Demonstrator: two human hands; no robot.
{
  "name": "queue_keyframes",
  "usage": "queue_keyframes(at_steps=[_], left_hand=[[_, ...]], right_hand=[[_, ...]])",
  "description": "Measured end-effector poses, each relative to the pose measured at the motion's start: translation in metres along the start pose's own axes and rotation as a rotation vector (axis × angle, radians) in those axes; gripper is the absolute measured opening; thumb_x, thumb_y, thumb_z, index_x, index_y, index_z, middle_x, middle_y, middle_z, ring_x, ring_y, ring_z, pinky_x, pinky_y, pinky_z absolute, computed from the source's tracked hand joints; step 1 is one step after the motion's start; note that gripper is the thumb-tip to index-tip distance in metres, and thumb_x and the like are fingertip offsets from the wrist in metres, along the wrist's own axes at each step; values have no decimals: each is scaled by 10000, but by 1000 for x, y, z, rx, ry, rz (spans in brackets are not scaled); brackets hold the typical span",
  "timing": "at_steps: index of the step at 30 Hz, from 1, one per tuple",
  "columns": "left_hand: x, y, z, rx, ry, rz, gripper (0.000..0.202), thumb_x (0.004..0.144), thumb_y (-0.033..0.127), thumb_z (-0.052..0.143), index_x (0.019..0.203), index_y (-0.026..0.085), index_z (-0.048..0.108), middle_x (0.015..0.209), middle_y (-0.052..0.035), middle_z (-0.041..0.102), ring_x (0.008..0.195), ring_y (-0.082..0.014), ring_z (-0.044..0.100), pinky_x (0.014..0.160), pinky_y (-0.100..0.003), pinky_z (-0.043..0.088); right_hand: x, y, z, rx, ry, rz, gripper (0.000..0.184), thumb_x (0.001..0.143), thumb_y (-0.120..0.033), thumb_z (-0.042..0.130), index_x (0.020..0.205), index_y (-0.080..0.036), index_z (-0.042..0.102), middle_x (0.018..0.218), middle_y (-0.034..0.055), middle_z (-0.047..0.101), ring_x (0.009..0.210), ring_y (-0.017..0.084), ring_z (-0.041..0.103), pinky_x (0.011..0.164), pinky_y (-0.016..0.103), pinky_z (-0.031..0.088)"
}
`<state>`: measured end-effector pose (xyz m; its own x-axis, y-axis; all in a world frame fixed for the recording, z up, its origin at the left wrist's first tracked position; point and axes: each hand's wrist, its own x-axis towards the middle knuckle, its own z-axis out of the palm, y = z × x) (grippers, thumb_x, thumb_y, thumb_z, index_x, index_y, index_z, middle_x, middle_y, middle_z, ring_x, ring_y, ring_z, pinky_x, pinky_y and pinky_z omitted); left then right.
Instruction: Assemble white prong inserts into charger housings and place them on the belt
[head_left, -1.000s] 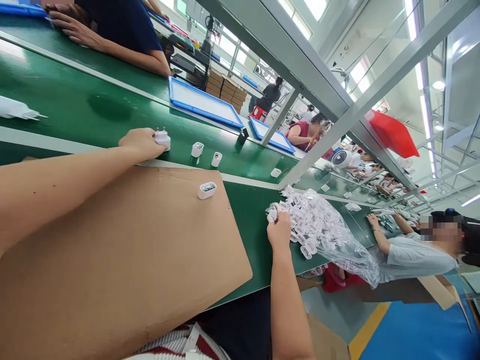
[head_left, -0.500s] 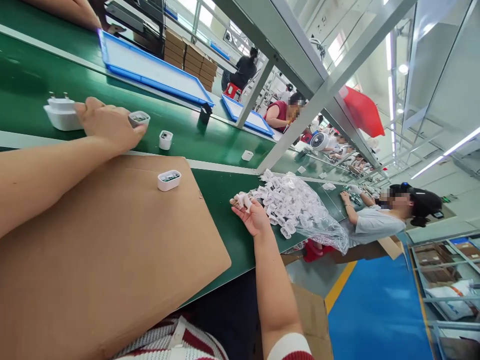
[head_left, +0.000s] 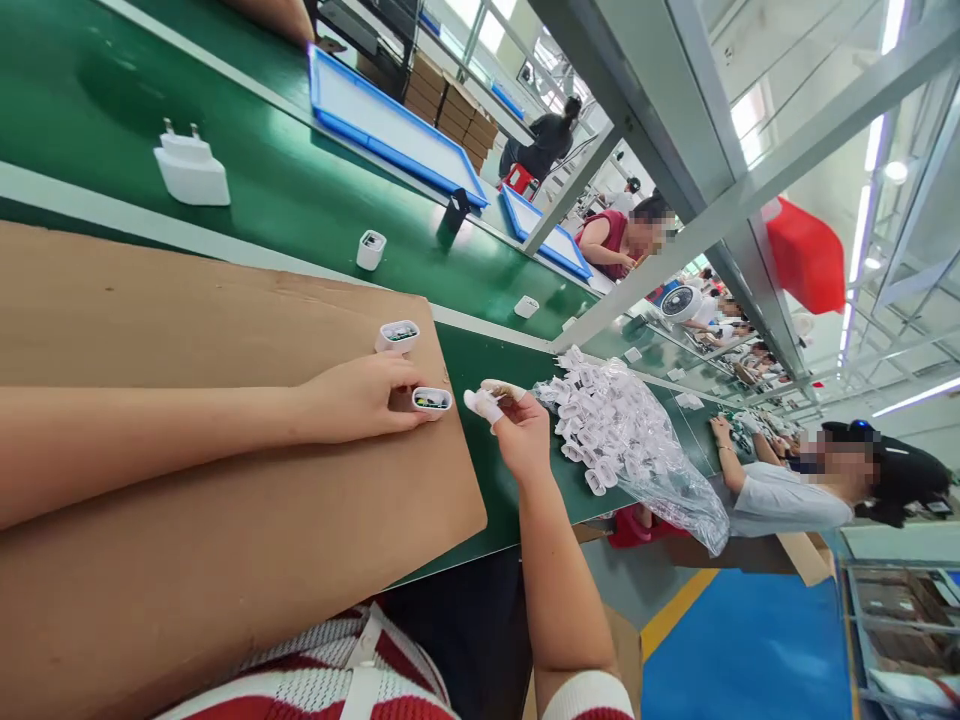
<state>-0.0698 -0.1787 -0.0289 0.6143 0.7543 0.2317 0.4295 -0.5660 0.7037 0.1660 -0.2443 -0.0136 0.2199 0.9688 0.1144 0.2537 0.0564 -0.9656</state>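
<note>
My left hand (head_left: pixel 367 395) grips a white charger housing (head_left: pixel 433 400) with a green circuit board inside, low over the cardboard sheet (head_left: pixel 247 330). A second open charger housing (head_left: pixel 397 336), also with a board in it, stands on the cardboard just beyond my fingers. My right hand (head_left: pixel 519 420) is a little to the right, above the green work surface, its thumb and fingers drawn together. White coverings sit on its fingertips; whatever they pinch is too small to make out. Beside it lies a heap of white plug parts (head_left: pixel 592 420) on a clear plastic bag.
A white charger with two pins (head_left: pixel 191 170) stands on the green conveyor (head_left: pixel 277 190), with a small white housing (head_left: pixel 371 250) and a black block (head_left: pixel 454 212) farther along. Blue-rimmed trays (head_left: pixel 390 130) line the far side. A co-worker (head_left: pixel 787 500) sits at the right.
My left hand has come back from the conveyor to the cardboard with a charger housing. My right hand has drawn its fingers together near the heap. The view has turned somewhat.
</note>
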Motion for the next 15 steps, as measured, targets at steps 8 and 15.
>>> queue_keyframes(at_steps=[8,15], left_hand=[[-1,-12,4,-146,-10,35,464,883,649,593,764,203,631,780,-42,638,729,-202,577,694,-320,445],[2,-18,7,-164,19,87,481,877,615,627,656,204,515,710,-26,550,657,-176,505,628,-315,376]], right_hand=[[-2,-2,33,-523,-132,-479,328,877,-138,620,1120,-249,809,1081,59,809,1039,233,709,908,354,598],[2,-18,32,-738,-200,-598,464,821,-8,561,1152,-243,786,1078,60,792,1026,241,677,923,353,568]])
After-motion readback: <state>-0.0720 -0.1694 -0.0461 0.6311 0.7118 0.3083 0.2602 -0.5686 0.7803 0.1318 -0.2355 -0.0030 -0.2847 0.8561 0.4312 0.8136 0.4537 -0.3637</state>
